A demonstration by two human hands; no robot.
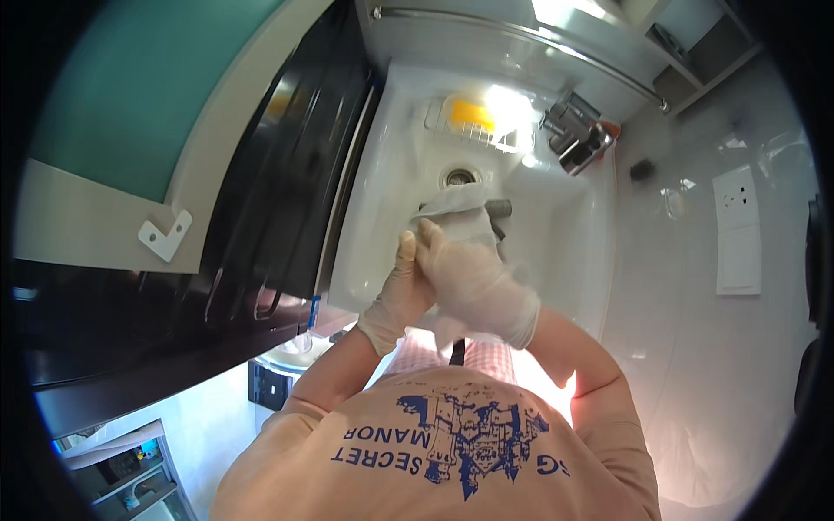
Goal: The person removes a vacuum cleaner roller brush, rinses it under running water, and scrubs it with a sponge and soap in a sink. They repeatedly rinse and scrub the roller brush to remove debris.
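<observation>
Both hands wear translucent whitish gloves and meet in front of me over a white basin [554,260]. My right hand [479,280] is closed on a thin white cloth [462,198], which sticks out past its fingers. Against it presses my left hand [405,280], thumb up, apparently gripping the same cloth; its fingers are partly hidden. More white material hangs below the wrists. Behind the cloth, a grey cylindrical part [499,208] and a dark piece show partly in the basin; what they belong to is hidden. The drain [460,176] lies just beyond the cloth.
A wire rack [438,117] with a yellow-orange item [472,114] sits at the basin's far end, beside a chrome faucet [576,133]. Glossy black cabinet panels [287,176] rise on the left. A metal rail [521,30] crosses the far wall; a socket plate [737,228] is on the right.
</observation>
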